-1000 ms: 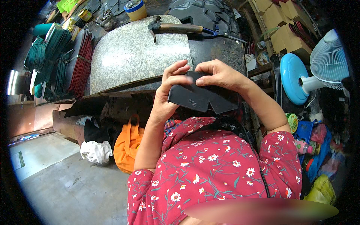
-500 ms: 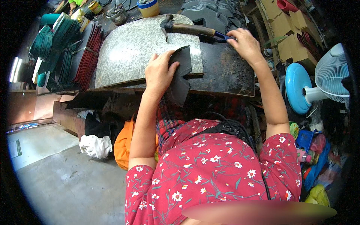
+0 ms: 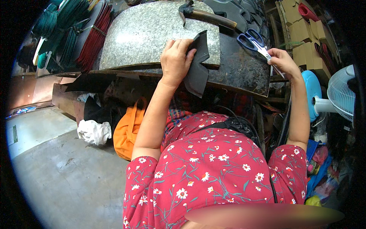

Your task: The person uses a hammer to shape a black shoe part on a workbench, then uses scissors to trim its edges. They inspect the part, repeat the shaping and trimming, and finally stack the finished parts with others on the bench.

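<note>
My left hand (image 3: 175,61) is closed on a dark grey, flat cut piece (image 3: 199,66) with a notch in its right edge. The piece stands at the front edge of a speckled grey stone slab (image 3: 139,36), its lower end hanging past the edge. At the table's right side, my right hand (image 3: 285,63) grips a pair of scissors (image 3: 260,47) by the blades. Their blue handles point away from me, towards the upper left. A claw hammer (image 3: 213,17) with a wooden handle lies across the slab's far right corner.
Bundles of green strips (image 3: 63,26) and red-edged sheets (image 3: 93,42) stand at the left. Dark cut pieces (image 3: 238,17) pile up behind the hammer. Cardboard boxes (image 3: 305,32) and a white-and-blue fan (image 3: 341,89) are at the right. An orange bag (image 3: 127,128) hangs below the table.
My right hand has drawn the scissors from beside the hammer to the right and nearer, and now grips the blades instead of a handle loop. My left hand still holds the dark piece.
</note>
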`<state>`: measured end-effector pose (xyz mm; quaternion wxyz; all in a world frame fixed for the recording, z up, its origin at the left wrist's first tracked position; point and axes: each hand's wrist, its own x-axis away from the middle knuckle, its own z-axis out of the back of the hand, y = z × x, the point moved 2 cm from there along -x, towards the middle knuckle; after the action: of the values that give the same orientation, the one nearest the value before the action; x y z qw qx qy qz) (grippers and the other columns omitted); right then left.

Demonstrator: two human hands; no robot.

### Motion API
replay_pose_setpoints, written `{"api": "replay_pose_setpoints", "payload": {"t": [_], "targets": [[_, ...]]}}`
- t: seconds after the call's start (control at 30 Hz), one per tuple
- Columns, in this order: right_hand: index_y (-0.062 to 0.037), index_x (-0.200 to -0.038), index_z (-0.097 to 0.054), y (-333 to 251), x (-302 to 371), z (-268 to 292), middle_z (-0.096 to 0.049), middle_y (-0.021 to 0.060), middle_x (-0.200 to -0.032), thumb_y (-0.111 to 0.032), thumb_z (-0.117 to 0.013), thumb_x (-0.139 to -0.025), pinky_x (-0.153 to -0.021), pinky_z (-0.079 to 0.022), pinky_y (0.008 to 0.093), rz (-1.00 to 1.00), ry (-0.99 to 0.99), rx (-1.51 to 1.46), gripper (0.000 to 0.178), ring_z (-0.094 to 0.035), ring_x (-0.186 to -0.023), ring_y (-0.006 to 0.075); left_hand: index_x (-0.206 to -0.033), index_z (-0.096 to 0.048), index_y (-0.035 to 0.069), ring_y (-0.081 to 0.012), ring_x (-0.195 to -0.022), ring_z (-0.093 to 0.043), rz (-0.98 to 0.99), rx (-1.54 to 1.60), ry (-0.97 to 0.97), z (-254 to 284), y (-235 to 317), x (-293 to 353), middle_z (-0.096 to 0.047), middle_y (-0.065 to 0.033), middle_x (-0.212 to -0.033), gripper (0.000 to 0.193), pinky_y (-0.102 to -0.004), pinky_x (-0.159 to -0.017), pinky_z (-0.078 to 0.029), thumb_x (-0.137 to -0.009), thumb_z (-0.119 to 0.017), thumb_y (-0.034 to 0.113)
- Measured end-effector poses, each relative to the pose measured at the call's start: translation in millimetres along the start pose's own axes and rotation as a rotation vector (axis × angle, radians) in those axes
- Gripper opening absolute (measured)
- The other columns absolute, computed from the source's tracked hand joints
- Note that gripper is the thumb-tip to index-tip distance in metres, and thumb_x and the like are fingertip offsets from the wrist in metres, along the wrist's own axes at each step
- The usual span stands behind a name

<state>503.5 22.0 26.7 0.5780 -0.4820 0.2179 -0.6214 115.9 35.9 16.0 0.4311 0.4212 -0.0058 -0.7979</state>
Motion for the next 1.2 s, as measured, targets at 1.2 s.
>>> {"api": "replay_pose_setpoints", "payload": {"t": [1.2], "targets": [[-0.0028, -0.085, -0.057, -100, -59, -157, -0.06, 0.0111, -0.097, 0.001, -0.058, -0.076, -0.081, -0.049, 0.0324, 0.985, 0.372, -0.017, 0.009, -0.06, -0.089, 0.0223, -0.109, -0.071, 0.021, -0.0291, -0.104, -0.055, -0.078, -0.147, -0.145, 2, -7, -18, -0.061, -0.0066, -0.105, 0.031, -0.0436, -0.088, -0.043, -0.079, -0.074, 0.029]]}}
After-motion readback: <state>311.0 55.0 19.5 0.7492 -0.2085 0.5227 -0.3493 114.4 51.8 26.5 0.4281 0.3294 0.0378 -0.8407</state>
